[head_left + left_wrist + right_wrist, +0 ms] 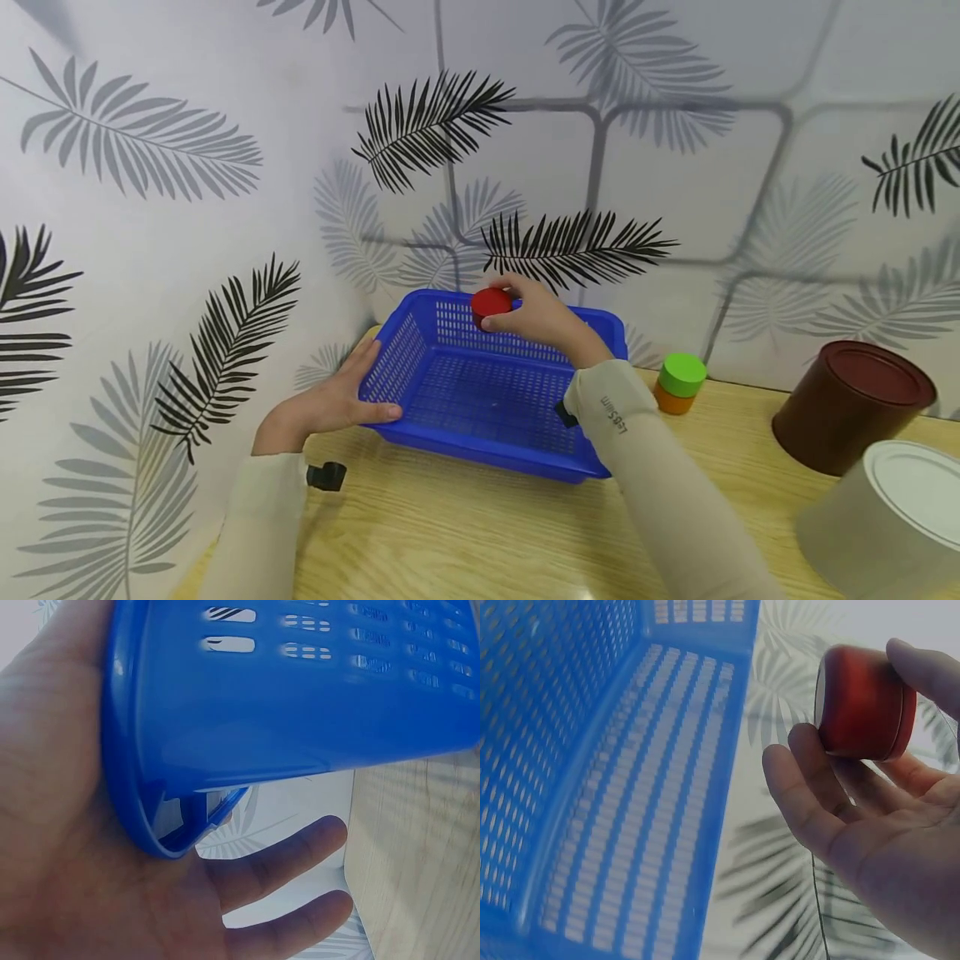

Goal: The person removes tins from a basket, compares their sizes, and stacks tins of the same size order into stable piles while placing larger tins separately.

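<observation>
My right hand (536, 317) pinches a small red round container (491, 308) between thumb and fingers, above the far side of a blue plastic basket (487, 400). In the right wrist view the red container (862, 701) lies on its side, with a seam near one end and a pale face at the other. My left hand (337, 400) rests against the basket's left near corner, thumb along the near rim. Seen from the left wrist, the rim (124, 735) presses into the palm and two fingers (277, 862) stretch out straight.
Right of the basket stands a green round piece (683, 374) on top of an orange one (672, 400). Further right are a large dark brown tub (847, 408) and a white one (885, 525). A leaf-patterned wall (525, 167) rises behind the wooden table (450, 533).
</observation>
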A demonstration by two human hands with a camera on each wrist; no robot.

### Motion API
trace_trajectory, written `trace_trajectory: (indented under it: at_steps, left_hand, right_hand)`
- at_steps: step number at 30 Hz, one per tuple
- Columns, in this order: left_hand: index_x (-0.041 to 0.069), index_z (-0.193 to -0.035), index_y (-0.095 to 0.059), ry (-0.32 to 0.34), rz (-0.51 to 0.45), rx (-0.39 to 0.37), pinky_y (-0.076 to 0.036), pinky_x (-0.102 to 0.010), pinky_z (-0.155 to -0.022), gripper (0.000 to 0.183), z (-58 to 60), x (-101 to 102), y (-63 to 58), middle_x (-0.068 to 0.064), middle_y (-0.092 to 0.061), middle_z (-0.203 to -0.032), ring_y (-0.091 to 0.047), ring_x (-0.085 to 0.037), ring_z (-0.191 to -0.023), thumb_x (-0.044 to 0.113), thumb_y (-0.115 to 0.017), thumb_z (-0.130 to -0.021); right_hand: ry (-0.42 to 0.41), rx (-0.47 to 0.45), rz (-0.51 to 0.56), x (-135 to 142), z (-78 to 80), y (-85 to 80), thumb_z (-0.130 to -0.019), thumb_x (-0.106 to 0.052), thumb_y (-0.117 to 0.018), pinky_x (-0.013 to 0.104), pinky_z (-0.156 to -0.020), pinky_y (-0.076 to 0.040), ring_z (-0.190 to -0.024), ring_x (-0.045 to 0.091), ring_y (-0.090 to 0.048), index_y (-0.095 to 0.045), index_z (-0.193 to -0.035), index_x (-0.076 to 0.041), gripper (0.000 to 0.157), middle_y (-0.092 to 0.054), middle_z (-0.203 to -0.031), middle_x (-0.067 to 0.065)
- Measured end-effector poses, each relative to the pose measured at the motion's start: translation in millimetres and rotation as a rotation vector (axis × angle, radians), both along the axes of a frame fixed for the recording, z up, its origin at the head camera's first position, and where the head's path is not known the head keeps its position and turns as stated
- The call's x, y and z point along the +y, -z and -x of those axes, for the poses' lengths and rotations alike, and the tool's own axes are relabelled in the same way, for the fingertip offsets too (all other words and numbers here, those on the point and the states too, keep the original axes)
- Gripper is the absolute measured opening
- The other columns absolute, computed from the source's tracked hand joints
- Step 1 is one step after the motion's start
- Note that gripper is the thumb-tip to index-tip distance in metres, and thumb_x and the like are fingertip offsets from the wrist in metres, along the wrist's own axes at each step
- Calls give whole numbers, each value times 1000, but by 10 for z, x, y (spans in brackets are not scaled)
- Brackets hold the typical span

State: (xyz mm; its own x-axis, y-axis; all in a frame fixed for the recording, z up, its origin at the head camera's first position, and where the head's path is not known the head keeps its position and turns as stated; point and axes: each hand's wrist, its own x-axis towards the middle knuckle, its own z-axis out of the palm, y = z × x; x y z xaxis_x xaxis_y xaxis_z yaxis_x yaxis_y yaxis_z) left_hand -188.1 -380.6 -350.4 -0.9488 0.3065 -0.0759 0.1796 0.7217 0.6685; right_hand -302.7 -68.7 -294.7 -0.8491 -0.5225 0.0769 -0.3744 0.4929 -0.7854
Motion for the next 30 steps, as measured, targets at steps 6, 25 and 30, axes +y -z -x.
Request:
trace_trajectory:
  at_steps: [6, 25, 30]
  left_hand:
    - [-1, -160, 3, -2, -7, 3, -8, -65, -115, 122, 5, 19, 7, -20, 12, -166, 8, -40, -151, 49, -78, -85]
    - [2, -161, 3, -7, 6, 4, -9, -69, -113, 120, -11, 10, -2, -18, 14, -166, 8, -43, -150, 48, -78, -86]
    - [4, -161, 5, -7, -7, -8, -10, -70, -113, 120, -23, 12, -13, -16, 16, -167, 9, -43, -150, 47, -78, -86]
  right_hand:
    - [27, 48, -18, 363, -53, 32, -91, -25, -76, 47, -93, -50, -117, 31, -55, -49, -146, -8, 63, -56, -135, 15]
    - [108, 123, -7, 1114, -374, 80, -92, -27, -76, 55, -101, -44, -128, 38, -52, -45, -148, -1, 70, -57, -136, 21]
    - [165, 144, -105, 1324, -493, 241, -91, -32, -77, 54, -92, -49, -117, 40, -56, -52, -143, 0, 66, -61, -131, 19]
